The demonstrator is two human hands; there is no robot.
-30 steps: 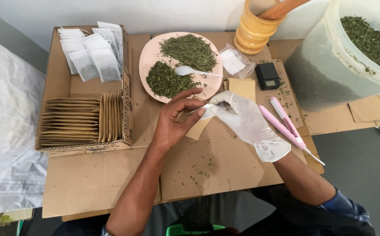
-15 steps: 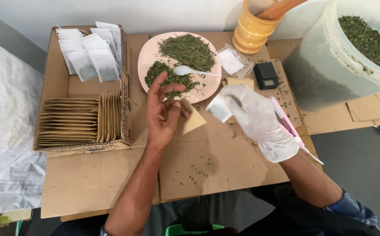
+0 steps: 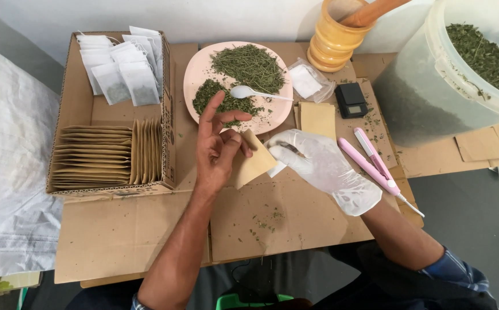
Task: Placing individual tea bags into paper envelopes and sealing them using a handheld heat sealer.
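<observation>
Holding a tan paper envelope (image 3: 252, 165) between thumb and curled fingers, the bare left hand (image 3: 218, 150) has its grip closed on the envelope's left edge, index finger raised. The gloved right hand (image 3: 321, 166) sits just right of it, its grip pinched on a small white sachet (image 3: 278, 166) whose corner touches the envelope's right side. Both hands hover low over the cardboard-covered desk (image 3: 295, 224), which is flecked with green crumbs.

Just beyond the left grip lies a pink plate (image 3: 195, 72) with two heaps of dried green herb (image 3: 249, 66) and a white spoon (image 3: 249, 92). Left of that grip stands an open cardboard box (image 3: 77, 109): flat tan envelopes (image 3: 97, 156) packed in rows at its near end, white filled sachets (image 3: 120, 72) at the far end.

Beyond the right grip lie a stack of tan envelopes (image 3: 318, 117), a clear bag of white sachets (image 3: 307, 80), and a small black scale (image 3: 351, 100). Right of that grip rests a pink hand sealer (image 3: 375, 163). Farther off stand a yellow wooden mortar (image 3: 335, 40) with a pestle and a large translucent bucket (image 3: 433, 92) of dried herb.
</observation>
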